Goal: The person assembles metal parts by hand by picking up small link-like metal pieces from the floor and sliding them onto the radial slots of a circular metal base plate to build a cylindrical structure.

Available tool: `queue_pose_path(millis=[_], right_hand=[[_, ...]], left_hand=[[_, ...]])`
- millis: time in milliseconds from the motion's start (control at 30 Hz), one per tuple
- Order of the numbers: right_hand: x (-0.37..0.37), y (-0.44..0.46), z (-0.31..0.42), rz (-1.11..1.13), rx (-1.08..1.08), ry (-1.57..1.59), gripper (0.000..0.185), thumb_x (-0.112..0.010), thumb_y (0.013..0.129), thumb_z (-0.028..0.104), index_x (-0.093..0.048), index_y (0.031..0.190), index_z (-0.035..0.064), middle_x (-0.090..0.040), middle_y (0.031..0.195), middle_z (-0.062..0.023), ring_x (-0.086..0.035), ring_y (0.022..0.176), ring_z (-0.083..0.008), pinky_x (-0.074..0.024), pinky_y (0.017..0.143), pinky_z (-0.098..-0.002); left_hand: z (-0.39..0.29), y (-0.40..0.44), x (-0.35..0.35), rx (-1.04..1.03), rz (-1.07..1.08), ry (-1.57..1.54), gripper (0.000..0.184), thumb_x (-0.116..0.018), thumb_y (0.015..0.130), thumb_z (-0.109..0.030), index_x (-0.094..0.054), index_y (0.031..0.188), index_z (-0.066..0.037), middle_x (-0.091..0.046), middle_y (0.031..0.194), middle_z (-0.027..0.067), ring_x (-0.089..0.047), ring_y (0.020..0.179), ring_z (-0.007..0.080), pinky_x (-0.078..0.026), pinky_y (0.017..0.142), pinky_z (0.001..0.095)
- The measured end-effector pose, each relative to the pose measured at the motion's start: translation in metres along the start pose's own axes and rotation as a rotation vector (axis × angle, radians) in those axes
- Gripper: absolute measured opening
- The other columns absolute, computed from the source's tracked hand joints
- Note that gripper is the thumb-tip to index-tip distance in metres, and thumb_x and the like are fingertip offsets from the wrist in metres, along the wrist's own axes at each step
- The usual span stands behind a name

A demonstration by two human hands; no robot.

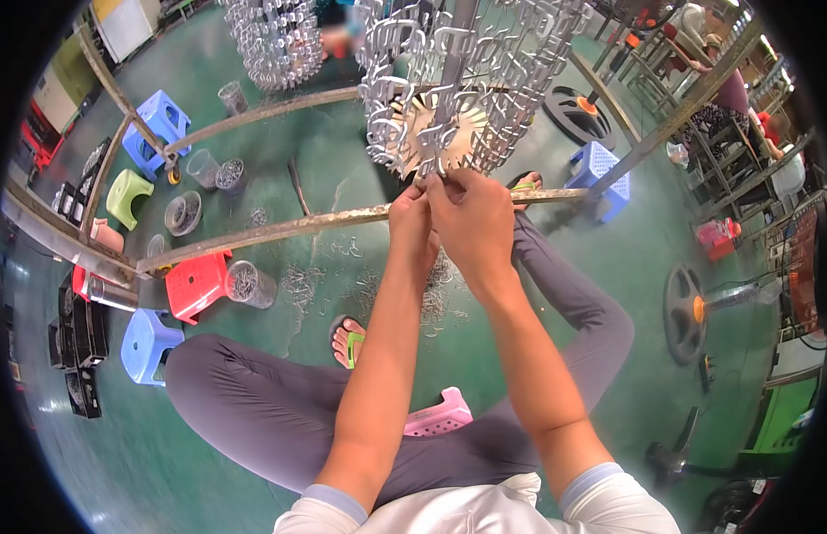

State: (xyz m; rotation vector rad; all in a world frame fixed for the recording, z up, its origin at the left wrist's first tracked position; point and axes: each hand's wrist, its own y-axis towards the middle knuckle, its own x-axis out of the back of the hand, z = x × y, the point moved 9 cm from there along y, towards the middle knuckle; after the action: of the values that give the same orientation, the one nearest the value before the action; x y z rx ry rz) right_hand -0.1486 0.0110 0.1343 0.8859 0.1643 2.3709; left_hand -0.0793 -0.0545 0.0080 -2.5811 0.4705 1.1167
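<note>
Many bent silvery metal pieces (pixel 511 80) hang in rows around a central pole (pixel 458 53), above a pale ribbed disc. My left hand (pixel 410 214) and my right hand (pixel 472 218) meet at the lowest pieces, just in front of the disc. Both have their fingers pinched together. What lies between the fingertips is too small to make out. Below the hands, loose metal pieces (pixel 440 298) are scattered on the green floor (pixel 316 311).
A metal frame bar (pixel 280 233) crosses behind my wrists. At the left stand a red stool (pixel 196 283), blue stools (pixel 146 345) and tubs of metal pieces (pixel 251 285). Another hanging cluster (pixel 275 44) is behind. People sit at the upper right.
</note>
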Motion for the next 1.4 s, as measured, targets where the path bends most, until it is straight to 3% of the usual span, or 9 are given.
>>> queue_pose_path(millis=[100,200,333,533,633,867,1133,1233,1400], right_hand=[[-0.001,0.002,-0.007,-0.007,0.038,-0.034,0.029,-0.074,0.095,0.023,-0.078,0.097,-0.0065,-0.074,0.076,-0.0212,-0.074,0.068,-0.0307,-0.0548,0.066,-0.0384],[0.003,0.001,-0.006,-0.031,0.123,-0.013,0.026,-0.07,0.095,0.022,-0.073,0.087,-0.0032,-0.071,0.076,-0.0235,-0.07,0.074,-0.0439,-0.0537,0.069,-0.0496],[0.003,-0.002,-0.004,-0.063,0.245,-0.004,0.021,-0.07,0.095,0.017,-0.071,0.088,-0.0031,-0.068,0.076,-0.0241,-0.068,0.073,-0.045,-0.0515,0.067,-0.0513],[0.003,-0.013,0.001,-0.065,0.28,0.033,0.02,-0.075,0.093,0.015,-0.075,0.094,-0.0057,-0.068,0.067,-0.02,-0.067,0.056,-0.0325,-0.0489,0.057,-0.0409],[0.001,-0.017,0.007,0.026,0.259,0.0,0.02,-0.073,0.094,0.018,-0.072,0.087,-0.0005,-0.07,0.075,-0.023,-0.07,0.068,-0.0417,-0.0524,0.061,-0.0474],[-0.002,-0.02,0.014,0.037,0.345,0.012,0.024,-0.074,0.093,0.016,-0.066,0.08,-0.0029,-0.067,0.071,-0.0231,-0.068,0.066,-0.0432,-0.0511,0.059,-0.0476],[0.001,-0.018,0.001,0.111,0.269,0.05,0.015,-0.073,0.093,0.015,-0.074,0.095,0.0001,-0.071,0.073,-0.0217,-0.07,0.069,-0.0426,-0.0549,0.064,-0.0465],[0.025,-0.01,0.018,0.144,0.267,-0.006,0.014,-0.073,0.092,0.011,-0.076,0.1,-0.0006,-0.073,0.079,-0.0183,-0.072,0.071,-0.035,-0.0554,0.065,-0.0441],[0.135,0.028,0.117,-0.399,0.485,0.227,0.023,-0.079,0.092,0.01,-0.075,0.109,-0.0039,-0.071,0.074,-0.0083,-0.066,0.063,-0.0138,-0.0494,0.056,-0.0284]], left_hand=[[0.001,0.004,0.009,0.022,-0.04,-0.008,0.022,-0.063,0.106,-0.012,-0.066,0.117,0.006,-0.077,0.108,0.0189,-0.077,0.097,0.0259,-0.064,0.086,0.0337],[-0.016,-0.011,0.006,0.093,-0.108,0.132,0.025,-0.064,0.106,-0.015,-0.069,0.112,0.008,-0.078,0.104,0.017,-0.078,0.09,0.0239,-0.064,0.081,0.0316],[-0.05,-0.036,0.003,0.183,-0.103,0.69,0.033,-0.064,0.105,-0.02,-0.073,0.103,0.011,-0.079,0.092,0.0141,-0.077,0.075,0.022,-0.063,0.069,0.0326],[-0.112,-0.06,-0.028,-0.082,-0.092,1.129,0.033,-0.072,0.1,-0.023,-0.074,0.108,0.008,-0.077,0.089,0.0126,-0.074,0.079,0.0178,-0.059,0.07,0.031],[-0.12,-0.065,-0.037,-0.292,-0.111,0.997,0.028,-0.076,0.097,-0.019,-0.074,0.105,0.008,-0.077,0.088,0.0112,-0.072,0.077,0.016,-0.057,0.07,0.0301],[-0.117,-0.056,-0.037,-0.399,-0.014,0.879,0.023,-0.083,0.093,-0.011,-0.079,0.106,0.006,-0.079,0.092,0.0106,-0.072,0.083,0.0131,-0.057,0.075,0.0288],[-0.107,-0.051,-0.031,-0.445,0.003,0.813,0.015,-0.083,0.091,-0.008,-0.081,0.104,0.001,-0.074,0.099,0.006,-0.07,0.086,0.0142,-0.055,0.071,0.0273],[-0.108,-0.052,-0.033,-0.44,0.01,0.766,0.016,-0.084,0.091,-0.01,-0.081,0.103,0.001,-0.074,0.099,0.0053,-0.069,0.086,0.0136,-0.053,0.07,0.0261],[-0.104,-0.049,-0.033,-0.421,-0.053,0.835,0.019,-0.087,0.088,-0.015,-0.082,0.1,-0.002,-0.075,0.098,0.0048,-0.069,0.086,0.0128,-0.053,0.071,0.0274]])
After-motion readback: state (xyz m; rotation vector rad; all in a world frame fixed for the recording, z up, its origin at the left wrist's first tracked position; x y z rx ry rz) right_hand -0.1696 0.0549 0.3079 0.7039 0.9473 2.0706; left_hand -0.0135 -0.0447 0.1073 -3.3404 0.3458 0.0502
